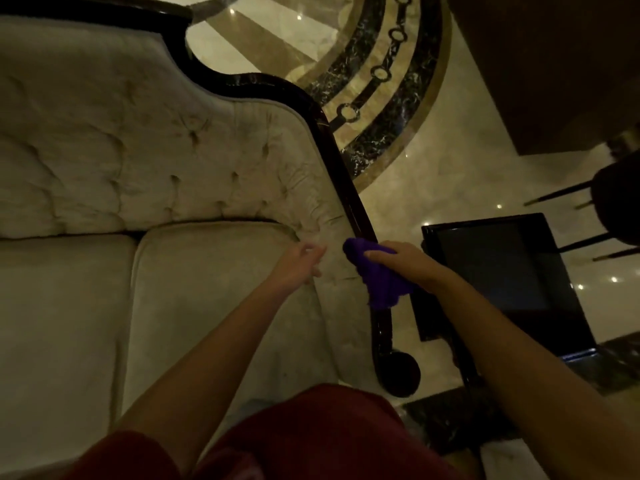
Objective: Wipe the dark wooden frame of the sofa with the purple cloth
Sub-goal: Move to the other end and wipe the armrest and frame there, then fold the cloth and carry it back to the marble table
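On the sofa's right arm rail, seen from above:
Cloth: purple cloth (379, 277) bunched and draped over the dark wooden frame (349, 188), touching it about midway down the arm rail; a loose corner hangs toward the lower end.
Right hand: right hand (401, 259) lies on top of the cloth, fingers curled over it, pressing it against the rail; grip closed on the fabric.
Frame: glossy, near-black rail runs from the scalloped backrest top, curves down along the arm, ends in a rounded scroll (401, 372) near the floor.
Left hand: left hand (301, 263) loosely half-open, fingers slightly bent, holding nothing; it is at the padded inner side of the arm, just beside the cloth. Contact with the padding: cannot tell.
Sofa: cream tufted upholstery (138, 161), two seat cushions (214, 306) below the backrest.
Person: dark red shorts (311, 434) at bottom edge; both forearms bare.
Surroundings: dark side table (502, 268) just right of the arm; polished marble floor (450, 174) with a curved dark inlay band; dim light.
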